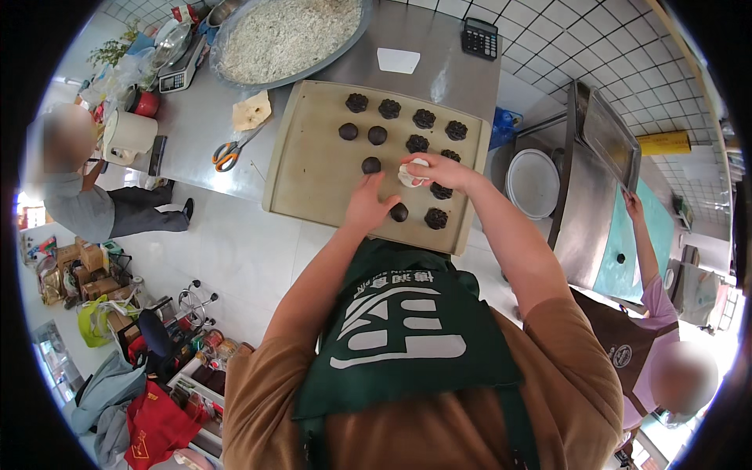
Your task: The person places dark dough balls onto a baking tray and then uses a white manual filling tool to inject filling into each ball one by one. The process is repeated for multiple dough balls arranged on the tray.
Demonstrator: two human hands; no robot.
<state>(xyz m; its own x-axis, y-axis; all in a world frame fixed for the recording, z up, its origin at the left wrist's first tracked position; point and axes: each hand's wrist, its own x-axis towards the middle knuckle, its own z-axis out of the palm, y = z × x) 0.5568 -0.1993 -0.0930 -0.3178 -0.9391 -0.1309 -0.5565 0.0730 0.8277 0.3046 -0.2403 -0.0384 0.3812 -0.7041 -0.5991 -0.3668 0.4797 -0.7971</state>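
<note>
My right hand point(440, 170) is closed round a small white mold point(413, 173) above the baking tray point(311, 170). My left hand point(369, 204) rests low over the tray, its fingertips just below a smooth dark dough ball point(371, 165) and its thumb beside another dark ball point(399, 212). Two more smooth balls point(377, 135) lie farther up the tray. Several dark flower-shaped pieces point(423, 118) line the tray's top and right part; one of them point(441, 190) is partly covered by my right hand.
On the steel table point(188, 123) are orange-handled scissors point(234, 151), a brown paper piece point(252, 111), a large basin of pale flaky material point(282, 41), a white card point(398, 60) and a calculator point(480, 39). One person point(82, 194) is at left; another point(652, 335) at right holds a metal tray point(611, 135).
</note>
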